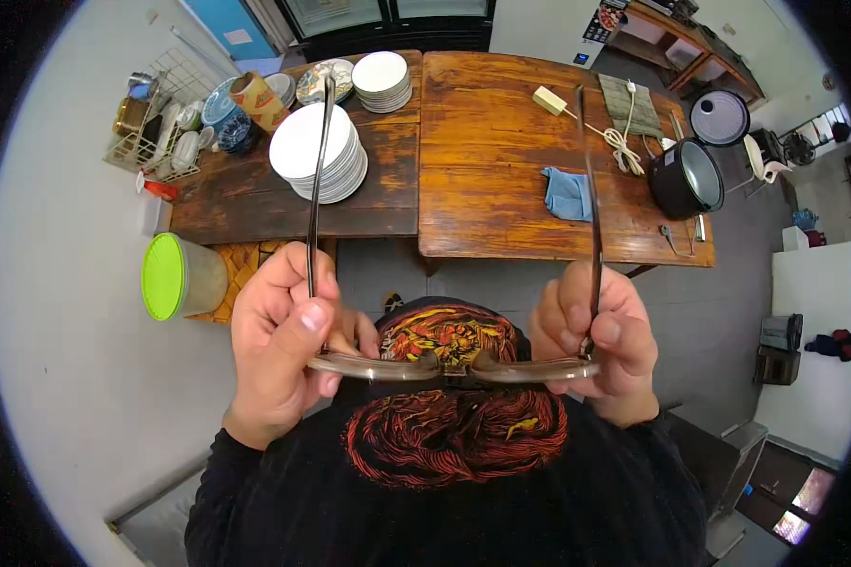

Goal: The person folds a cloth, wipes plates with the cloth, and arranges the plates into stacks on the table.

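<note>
A pair of glasses [373,369] is held up in front of my chest, its rims nearest me and both temples unfolded, pointing away toward the tables. My left hand [279,331] pinches the left temple close to its hinge. On the other side, my right hand [603,331] grips the right temple near the frame corner, thumb and fingers closed round it. Behind the glasses is my black shirt [454,510] with a red and yellow print. The lenses are seen edge-on.
Stacked white plates [318,146] stand on the dark left table [388,198]. On the lighter wooden table [482,189] are a blue cloth [568,194], a power strip [549,100] with a white cord, and a black pot [686,180]. A green-lidded bucket [165,277] stands at left.
</note>
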